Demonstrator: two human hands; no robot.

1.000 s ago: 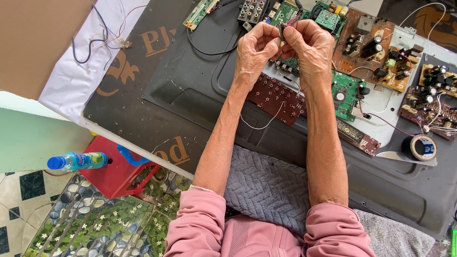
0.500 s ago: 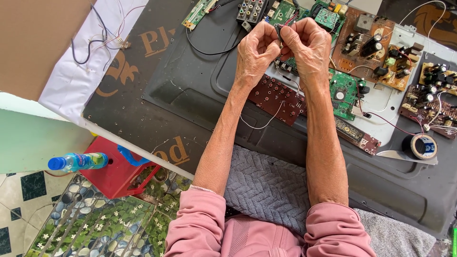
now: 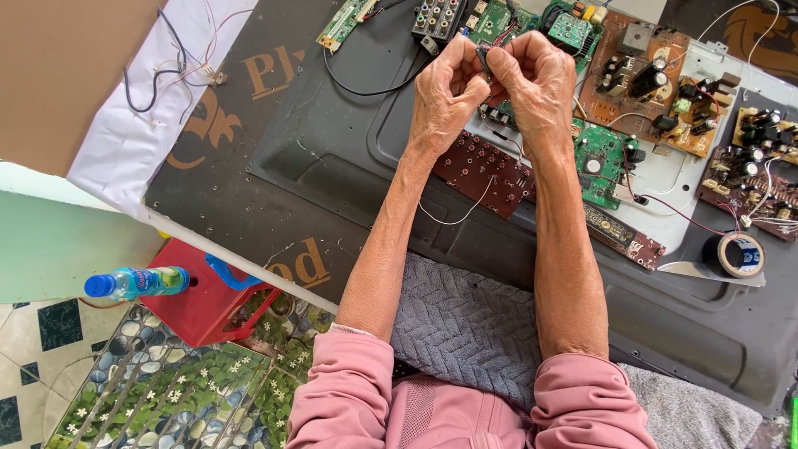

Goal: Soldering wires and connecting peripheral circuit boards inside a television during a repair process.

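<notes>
While both forearms extend toward 12 o'clock, the left hand (image 3: 445,91) and right hand (image 3: 536,83) meet over the opened chassis (image 3: 332,166).

Both sets of fingers are curled and pressed together, pinching one small dark component (image 3: 485,60) between the fingertips; its type cannot be determined. A thin white wire (image 3: 453,218) hangs in a loop below the wrists, toward 6 o'clock of the hands. A maroon circuit board (image 3: 482,170) lies directly beneath the hands. A green circuit board (image 3: 603,158) sits at 4 o'clock of the right hand. A tape roll (image 3: 738,254) rests at 4 o'clock, well apart. A plastic bottle (image 3: 137,283) lies on a red stool (image 3: 204,303) at 8 o'clock.
</notes>
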